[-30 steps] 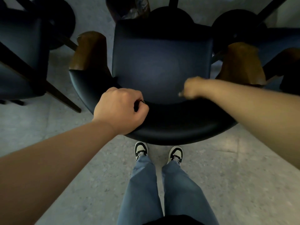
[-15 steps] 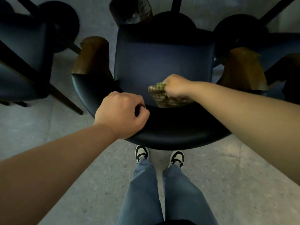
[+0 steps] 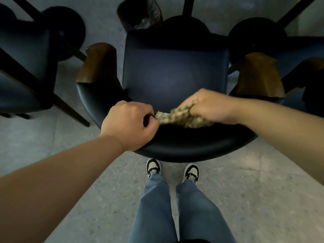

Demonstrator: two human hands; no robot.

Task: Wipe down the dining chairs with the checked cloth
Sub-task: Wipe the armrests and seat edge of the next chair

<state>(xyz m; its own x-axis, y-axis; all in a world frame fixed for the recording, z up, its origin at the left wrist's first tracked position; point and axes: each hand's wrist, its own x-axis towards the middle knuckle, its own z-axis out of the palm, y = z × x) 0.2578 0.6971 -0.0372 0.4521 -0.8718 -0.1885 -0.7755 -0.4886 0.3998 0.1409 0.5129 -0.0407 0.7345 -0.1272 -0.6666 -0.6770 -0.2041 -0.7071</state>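
The checked cloth (image 3: pixel 182 116) lies bunched up on the curved top edge of the dining chair (image 3: pixel 175 81), at the inner side of the backrest. It is green and cream, with small squares, and it looks soft and crumpled, not spread flat. One end pokes out to the left and almost touches the other hand.

The right hand (image 3: pixel 213 106) has its fingers curled round the cloth and pushes it down onto the dark padding. It probably holds the cloth in a ball like this so it can rub hard along the bend of the backrest.

The left hand (image 3: pixel 129 125) grips the backrest rim just beside the cloth, with its fingers curled over the edge. This grip likely keeps the chair from sliding or turning while the other hand rubs.

The chair is dark blue and shiny, with a flat square seat and two brown wooden arm ends (image 3: pixel 98 64). The person stands right behind it, shoes (image 3: pixel 153 168) close to the chair's back, which makes it easy to reach over the top.

More dark chairs (image 3: pixel 22 67) stand to the left and right on the grey speckled floor (image 3: pixel 263 190). A bin with a plastic liner (image 3: pixel 140 14) sits past the chair. The wiping looks like it is only on this one chair so far.
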